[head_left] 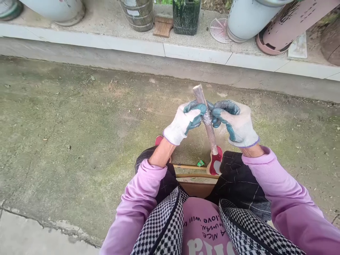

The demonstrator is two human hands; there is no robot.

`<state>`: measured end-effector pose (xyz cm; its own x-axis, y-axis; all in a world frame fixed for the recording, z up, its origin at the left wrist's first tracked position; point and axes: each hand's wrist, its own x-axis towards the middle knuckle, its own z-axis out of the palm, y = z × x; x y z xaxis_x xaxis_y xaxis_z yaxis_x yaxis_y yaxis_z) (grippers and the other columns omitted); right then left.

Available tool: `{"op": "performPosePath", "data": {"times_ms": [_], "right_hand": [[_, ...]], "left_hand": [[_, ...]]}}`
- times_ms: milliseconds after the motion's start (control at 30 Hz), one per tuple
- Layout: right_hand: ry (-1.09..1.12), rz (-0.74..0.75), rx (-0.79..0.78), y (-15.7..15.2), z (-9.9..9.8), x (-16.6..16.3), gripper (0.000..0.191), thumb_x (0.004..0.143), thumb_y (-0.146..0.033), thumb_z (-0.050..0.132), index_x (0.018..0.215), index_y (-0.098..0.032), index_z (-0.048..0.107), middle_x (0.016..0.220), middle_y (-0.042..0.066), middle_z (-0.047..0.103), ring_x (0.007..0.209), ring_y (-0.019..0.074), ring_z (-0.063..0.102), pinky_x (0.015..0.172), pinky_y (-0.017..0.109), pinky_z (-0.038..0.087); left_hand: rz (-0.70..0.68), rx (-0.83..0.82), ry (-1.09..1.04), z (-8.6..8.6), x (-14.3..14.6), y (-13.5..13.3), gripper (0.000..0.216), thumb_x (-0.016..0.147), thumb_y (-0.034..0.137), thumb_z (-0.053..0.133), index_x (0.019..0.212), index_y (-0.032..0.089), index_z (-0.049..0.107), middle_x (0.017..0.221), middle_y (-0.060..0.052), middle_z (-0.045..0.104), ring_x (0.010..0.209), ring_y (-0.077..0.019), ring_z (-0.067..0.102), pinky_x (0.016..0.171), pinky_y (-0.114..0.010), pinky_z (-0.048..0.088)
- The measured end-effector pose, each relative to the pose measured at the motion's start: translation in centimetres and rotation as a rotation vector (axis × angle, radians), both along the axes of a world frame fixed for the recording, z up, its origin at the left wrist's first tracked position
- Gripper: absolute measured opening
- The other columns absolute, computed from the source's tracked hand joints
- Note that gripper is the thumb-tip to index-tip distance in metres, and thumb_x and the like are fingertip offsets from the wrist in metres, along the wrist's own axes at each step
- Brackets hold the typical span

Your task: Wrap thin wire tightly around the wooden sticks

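A short wooden stick [211, 137] is held up in front of my knees, tilted with its cut end away from me. Thin silvery wire [207, 117] is wound in many turns around its middle. My left hand [187, 118], in a white glove with a teal coated palm, is closed around the stick just beside the winding. On the other side, my right hand [235, 120], gloved the same way, has its fingers curled and pinched together close against the wire. What lies between the right fingertips is too small to make out.
Beyond the concrete floor [79, 117] runs a raised, white-tiled ledge [196, 58]. On it stand a dark green pot [186, 17], a white pot [249, 19], a pink pot [289, 24] and a wooden block [163, 27]. A small green wrapper [200, 163] lies between my feet.
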<state>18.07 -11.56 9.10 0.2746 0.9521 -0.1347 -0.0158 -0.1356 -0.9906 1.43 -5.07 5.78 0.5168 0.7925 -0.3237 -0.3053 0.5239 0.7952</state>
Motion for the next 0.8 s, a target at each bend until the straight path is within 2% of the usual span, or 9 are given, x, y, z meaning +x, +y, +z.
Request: {"op": "performPosePath", "data": {"times_ms": [100,200,333,433,533,800], "right_hand": [[0.049,-0.031,0.007,-1.1,0.2,0.2,0.033,0.080,-0.050,0.095,0.085,-0.023,0.076,0.076,0.002,0.077,0.056,0.0159,0.067,0.050,0.029,0.057],[0.070,-0.068,0.013,-3.5,1.0,0.4,0.035,0.084,-0.055,0.091,0.090,-0.022,0.079,0.077,0.003,0.078,0.056,0.0162,0.068,0.049,0.028,0.057],[0.062,-0.057,0.046,-7.4,2.7,-0.1,0.042,0.078,-0.057,0.096,0.098,-0.022,0.084,0.082,0.005,0.082,0.061,0.0186,0.072,0.050,0.030,0.060],[0.055,-0.064,0.080,-9.6,3.8,-1.1,0.041,0.074,-0.054,0.099,0.095,-0.022,0.085,0.087,0.006,0.084,0.066,0.0207,0.075,0.054,0.033,0.063],[0.072,-0.097,0.127,-11.0,4.3,-1.9,0.038,0.073,-0.052,0.101,0.089,-0.023,0.083,0.086,0.005,0.084,0.066,0.0203,0.075,0.054,0.032,0.063],[0.233,-0.033,0.158,-14.1,4.9,-2.7,0.035,0.070,-0.045,0.101,0.086,-0.023,0.079,0.080,0.003,0.079,0.061,0.0178,0.072,0.050,0.029,0.060]], "left_hand": [[-0.025,0.057,-0.054,0.6,-0.5,-1.3,0.057,0.079,0.067,0.094,0.093,0.015,0.075,0.049,0.012,0.037,0.041,-0.0051,0.029,0.045,-0.023,0.024],[-0.056,0.109,-0.096,1.6,-1.2,-3.4,0.062,0.078,0.071,0.093,0.097,0.015,0.074,0.049,0.014,0.033,0.040,-0.0044,0.024,0.046,-0.024,0.021],[-0.089,0.156,-0.085,3.2,-1.5,-6.6,0.063,0.073,0.074,0.094,0.088,0.018,0.068,0.049,0.014,0.033,0.041,-0.0045,0.024,0.046,-0.024,0.023],[-0.091,0.195,-0.065,4.2,-1.6,-8.7,0.066,0.066,0.075,0.096,0.079,0.021,0.060,0.050,0.013,0.034,0.042,-0.0041,0.026,0.046,-0.023,0.025],[-0.079,0.229,-0.027,4.8,-1.9,-10.3,0.067,0.065,0.075,0.096,0.078,0.022,0.057,0.051,0.013,0.036,0.044,-0.0041,0.027,0.047,-0.023,0.026],[-0.054,0.304,0.078,5.6,-4.3,-13.8,0.060,0.066,0.069,0.095,0.087,0.018,0.069,0.059,0.009,0.048,0.049,-0.0047,0.032,0.049,-0.024,0.024]]}}
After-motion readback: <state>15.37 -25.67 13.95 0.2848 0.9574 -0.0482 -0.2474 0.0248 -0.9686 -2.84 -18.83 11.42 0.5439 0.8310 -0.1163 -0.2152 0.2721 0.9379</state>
